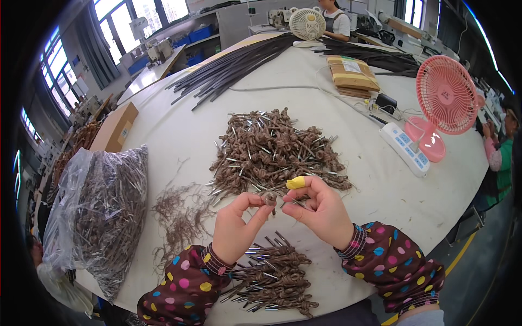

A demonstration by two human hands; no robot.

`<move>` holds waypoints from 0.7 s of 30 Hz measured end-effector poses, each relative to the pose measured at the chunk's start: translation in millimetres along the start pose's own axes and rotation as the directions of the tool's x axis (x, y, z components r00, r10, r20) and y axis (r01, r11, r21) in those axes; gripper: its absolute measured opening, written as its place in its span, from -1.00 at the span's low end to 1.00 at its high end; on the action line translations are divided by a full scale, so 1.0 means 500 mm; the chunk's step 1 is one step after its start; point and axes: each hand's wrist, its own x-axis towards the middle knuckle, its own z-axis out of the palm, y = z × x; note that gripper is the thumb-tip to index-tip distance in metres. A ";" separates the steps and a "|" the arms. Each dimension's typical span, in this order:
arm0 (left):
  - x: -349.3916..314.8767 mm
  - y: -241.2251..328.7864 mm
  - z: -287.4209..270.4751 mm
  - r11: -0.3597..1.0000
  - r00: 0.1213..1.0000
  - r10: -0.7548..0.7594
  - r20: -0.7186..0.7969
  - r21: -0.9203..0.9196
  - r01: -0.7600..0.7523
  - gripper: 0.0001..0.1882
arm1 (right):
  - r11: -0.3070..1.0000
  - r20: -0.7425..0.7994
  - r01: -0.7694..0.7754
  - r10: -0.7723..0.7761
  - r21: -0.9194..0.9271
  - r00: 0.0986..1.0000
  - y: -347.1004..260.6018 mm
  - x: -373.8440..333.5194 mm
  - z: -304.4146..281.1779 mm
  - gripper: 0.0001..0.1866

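Between the thumb and finger of my left hand (237, 227) is a small brown knotted cord (270, 199). Close beside it on the right, my right hand (325, 214) is closed, with a thin, shiny sliver showing at the fingers; its kind is too small to tell. Yellow tape (295, 183) wraps one right fingertip. Just beyond both hands lies a large heap of brown knotted cords (277, 149) with silvery metal tips. Nearer me, below my hands, a smaller pile of such cords (280, 280) lies roughly lined up.
Loose brown thread scraps (182, 217) lie left of the heap, beside a full clear plastic bag (103, 217) and a cardboard box (116, 127). Rightward stand a white power strip (404, 149) and a pink fan (447, 95). Dark strips (234, 68) cover the table's far side. Other people sit farther off.
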 end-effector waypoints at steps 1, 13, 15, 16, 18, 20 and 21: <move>0.002 0.006 -0.001 0.932 0.979 0.202 0.004 0.308 -0.193 -0.92 | 0.997 -0.045 0.037 -0.033 0.074 0.998 0.003 0.003 -0.007 -0.56; 0.010 0.026 0.004 0.482 0.788 0.579 0.209 0.692 -0.538 -0.86 | 0.992 0.128 -0.122 0.118 0.025 0.985 0.000 0.006 -0.024 -0.74; 0.011 0.026 0.004 0.470 0.777 0.589 0.221 0.689 -0.552 -0.88 | 0.990 0.138 -0.138 0.132 0.037 0.982 -0.013 0.005 -0.027 -0.74; 0.011 0.025 0.002 0.560 0.829 0.520 0.205 0.651 -0.513 -0.91 | 0.979 0.153 -0.194 0.184 0.055 0.971 -0.021 0.004 -0.028 -0.74; 0.006 0.030 -0.004 0.639 0.874 0.447 0.190 0.615 -0.461 -0.93 | 0.967 0.177 -0.244 0.228 0.074 0.958 -0.030 0.003 -0.027 -0.73; 0.008 0.027 -0.009 0.950 0.992 0.124 -0.029 0.290 -0.111 -0.90 | 0.957 0.171 -0.274 0.255 0.095 0.952 -0.032 0.003 -0.027 -0.73; 0.016 0.018 -0.019 0.950 0.992 0.126 -0.028 0.290 -0.113 -0.90 | 0.958 0.170 -0.272 0.254 0.095 0.952 -0.029 0.003 -0.029 -0.73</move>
